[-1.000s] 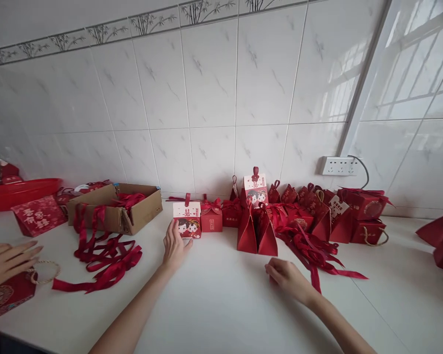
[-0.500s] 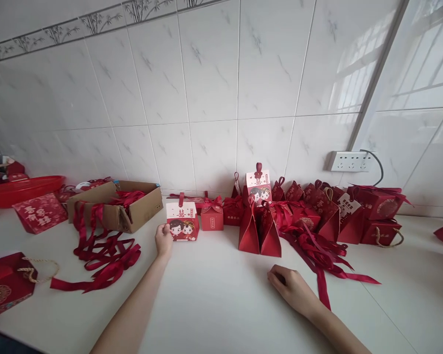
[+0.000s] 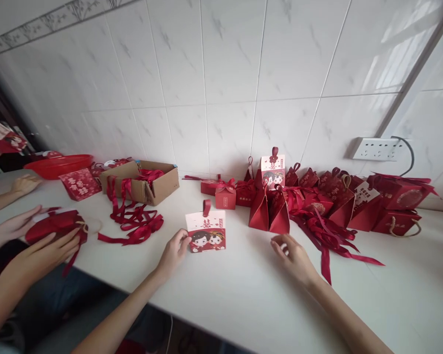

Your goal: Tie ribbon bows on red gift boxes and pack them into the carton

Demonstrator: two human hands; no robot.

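A white and red gift box (image 3: 207, 237) with two cartoon faces and a ribbon loop on top stands on the white table. My left hand (image 3: 174, 251) pinches its left edge. To the right, my right hand (image 3: 290, 250) hovers low over the table with curled fingers, thumb and fingertips apart, holding nothing. Just behind it two red triangular boxes (image 3: 268, 211) stand side by side. A similar cartoon box (image 3: 273, 173) rises behind these. A small red box (image 3: 225, 195) with a bow sits behind the held one.
Cardboard box (image 3: 158, 188) with ribbons and loose red ribbon (image 3: 136, 221) lie left. More ribbons (image 3: 327, 241) and stacked red boxes (image 3: 400, 196) are right. At left, another person's hands (image 3: 46, 250) hold a red box near a red basin (image 3: 59, 166).
My left hand has brought the cartoon box nearer, away from the row behind. My right hand's fingers have loosened. The view has shifted left, showing other people's hands.
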